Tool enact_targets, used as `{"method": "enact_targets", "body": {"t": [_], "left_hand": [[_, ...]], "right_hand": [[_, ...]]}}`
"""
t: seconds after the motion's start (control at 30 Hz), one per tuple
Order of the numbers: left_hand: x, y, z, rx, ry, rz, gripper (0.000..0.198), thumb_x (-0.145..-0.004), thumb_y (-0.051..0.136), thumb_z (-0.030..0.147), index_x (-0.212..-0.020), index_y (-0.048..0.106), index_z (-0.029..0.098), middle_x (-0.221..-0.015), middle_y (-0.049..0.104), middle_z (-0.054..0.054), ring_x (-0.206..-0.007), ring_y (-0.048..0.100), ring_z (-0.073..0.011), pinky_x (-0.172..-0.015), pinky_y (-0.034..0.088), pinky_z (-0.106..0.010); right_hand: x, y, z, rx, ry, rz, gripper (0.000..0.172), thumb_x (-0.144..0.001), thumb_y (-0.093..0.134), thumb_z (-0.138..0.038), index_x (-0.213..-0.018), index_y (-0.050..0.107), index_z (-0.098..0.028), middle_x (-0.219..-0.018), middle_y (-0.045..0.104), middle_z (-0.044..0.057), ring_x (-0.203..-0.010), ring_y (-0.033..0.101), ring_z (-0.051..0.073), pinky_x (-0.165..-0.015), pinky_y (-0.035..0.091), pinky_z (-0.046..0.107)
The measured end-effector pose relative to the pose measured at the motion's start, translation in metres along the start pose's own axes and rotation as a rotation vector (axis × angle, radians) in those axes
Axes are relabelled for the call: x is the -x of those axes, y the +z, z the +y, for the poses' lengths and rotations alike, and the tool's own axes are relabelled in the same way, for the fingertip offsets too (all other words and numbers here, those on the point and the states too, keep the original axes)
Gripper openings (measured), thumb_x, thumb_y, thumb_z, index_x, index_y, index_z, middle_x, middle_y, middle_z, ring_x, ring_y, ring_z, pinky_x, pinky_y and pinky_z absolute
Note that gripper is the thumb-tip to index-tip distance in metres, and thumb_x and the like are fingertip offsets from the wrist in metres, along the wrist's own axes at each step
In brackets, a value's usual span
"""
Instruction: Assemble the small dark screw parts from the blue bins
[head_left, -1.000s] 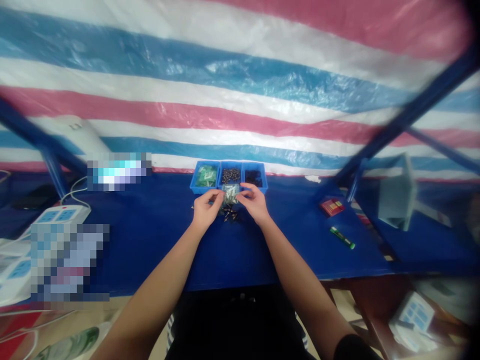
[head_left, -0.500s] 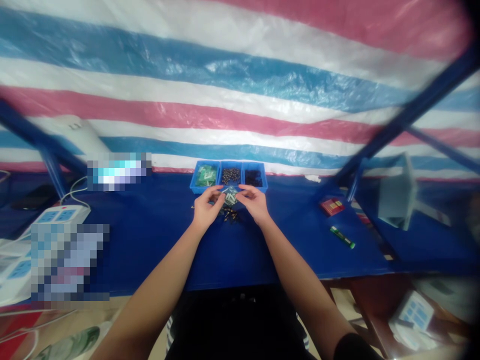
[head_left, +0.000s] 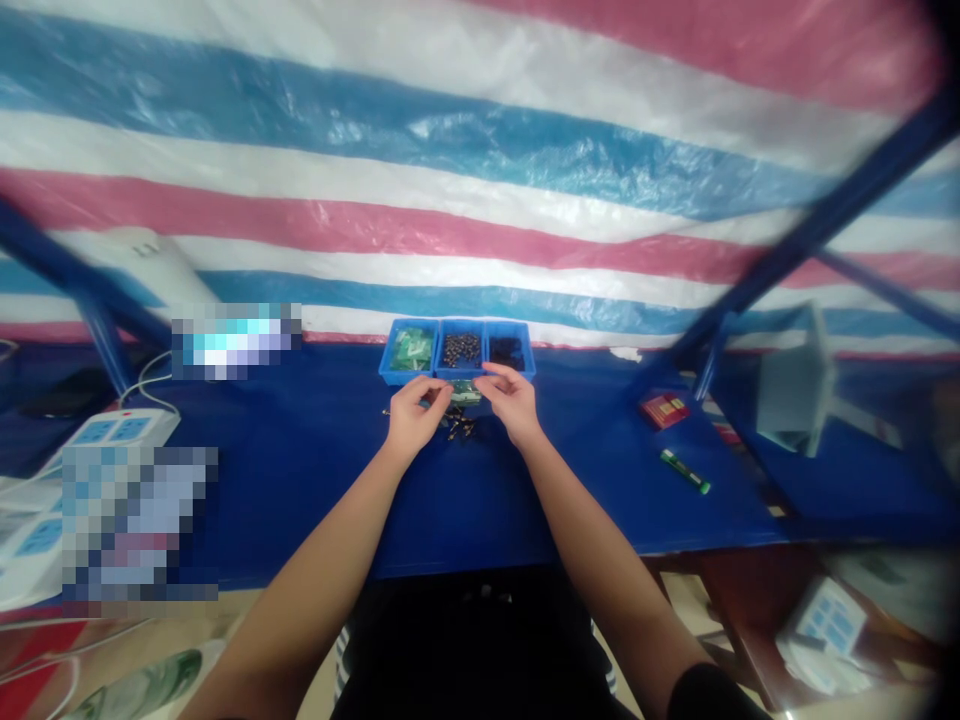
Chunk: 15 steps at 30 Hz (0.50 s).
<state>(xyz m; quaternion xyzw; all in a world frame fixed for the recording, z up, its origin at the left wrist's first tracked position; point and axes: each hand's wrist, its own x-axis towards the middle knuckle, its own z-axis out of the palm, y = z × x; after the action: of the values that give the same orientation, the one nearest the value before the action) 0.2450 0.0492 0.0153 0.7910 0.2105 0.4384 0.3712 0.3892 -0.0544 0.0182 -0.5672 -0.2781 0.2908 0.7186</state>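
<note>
Between my two hands is a small clear plastic bag [head_left: 465, 392] with greenish contents too small to make out. My left hand [head_left: 416, 408] pinches its left end with thumb and fingers. At the right end, my right hand [head_left: 511, 402] grips it the same way. Just below the bag, a small heap of brass-and-black metal parts [head_left: 463, 426] lies on the blue table. Behind my hands stand three joined blue bins: the left bin [head_left: 388, 362] holds green-printed packets, the middle bin [head_left: 461, 374] small brassy parts, the right bin [head_left: 529, 350] black pieces.
On the right lie a red box [head_left: 664, 409] and a green tube [head_left: 685, 472]. A white power strip [head_left: 127, 440] with cables sits at the left. Blue metal struts [head_left: 750, 275] rise at both sides, and a striped plastic sheet [head_left: 480, 210] hangs behind the table [head_left: 465, 520].
The bag has turned flatter between my hands and now appears as a narrow strip. Both hands stay almost where they were.
</note>
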Motion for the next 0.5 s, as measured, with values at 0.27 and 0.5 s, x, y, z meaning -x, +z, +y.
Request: {"method": "enact_targets", "body": {"t": [0.27, 0.5], "left_hand": [[0.0023, 0.0008, -0.0056, 0.027, -0.159, 0.114, 0.023, -0.084, 0.065, 0.04, -0.087, 0.069, 0.018, -0.062, 0.062, 0.001, -0.055, 0.058, -0.0122, -0.057, 0.049, -0.024], [0.0037, 0.0038, -0.0031, 0.154, -0.188, 0.04, 0.024, -0.086, 0.063, 0.04, -0.092, 0.065, 0.018, -0.059, 0.064, 0.001, -0.052, 0.061, -0.0124, -0.056, 0.051, -0.024]], "right_hand": [[-0.0046, -0.0007, 0.0087, 0.133, -0.148, 0.029, 0.028, -0.07, 0.074, -0.044, -0.085, 0.074, -0.02, -0.089, 0.073, 0.005, -0.083, 0.066, 0.019, -0.082, 0.053, 0.033], [-0.0011, -0.0004, 0.0065, 0.133, 0.033, -0.05, 0.04, -0.073, 0.068, -0.055, -0.086, 0.072, -0.018, -0.068, 0.07, 0.003, -0.057, 0.06, 0.015, -0.052, 0.047, 0.027]]}}
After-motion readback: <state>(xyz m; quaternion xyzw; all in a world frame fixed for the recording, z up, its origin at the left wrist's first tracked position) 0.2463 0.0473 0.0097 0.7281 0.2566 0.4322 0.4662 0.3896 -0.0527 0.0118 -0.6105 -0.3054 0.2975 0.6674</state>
